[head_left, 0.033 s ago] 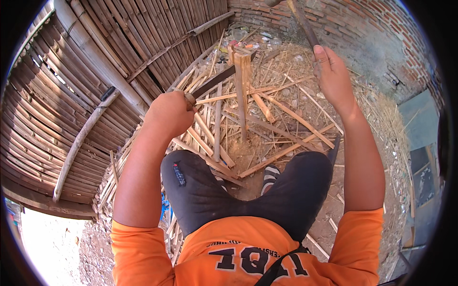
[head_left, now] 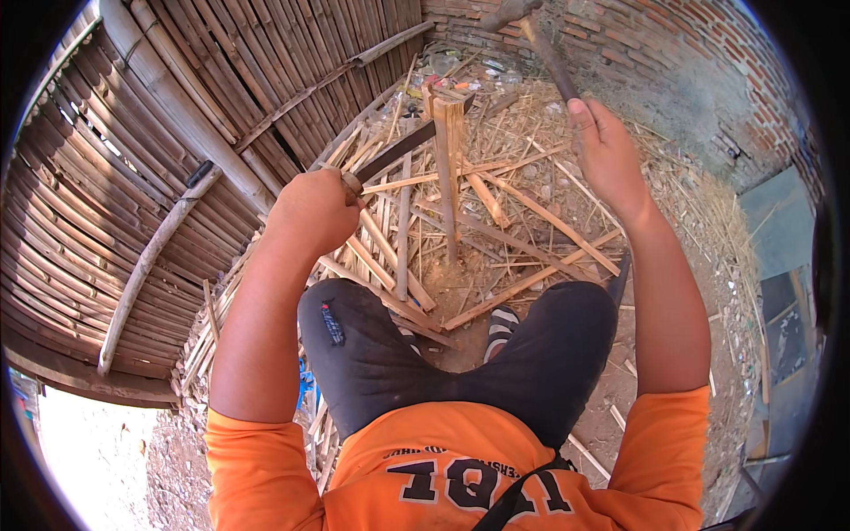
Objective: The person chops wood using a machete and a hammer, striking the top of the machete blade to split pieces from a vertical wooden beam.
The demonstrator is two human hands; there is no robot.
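Wood [head_left: 455,142] crossed by knife [head_left: 398,152] gripped in left hand [head_left: 314,211]; hammer [head_left: 551,60] held in right hand [head_left: 611,157]; wood could be toppled by skewed blow.

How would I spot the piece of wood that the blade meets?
Find the brick wall, then the littered ground before it. There, the blade in the left hand meets the piece of wood near its top. It stands upright, while the sticks around it lie scattered.

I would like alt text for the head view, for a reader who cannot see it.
A person's left hand holds a knife with its blade in an upright piece of wood, while the right hand holds up a hammer. Wooden sticks litter the ground.
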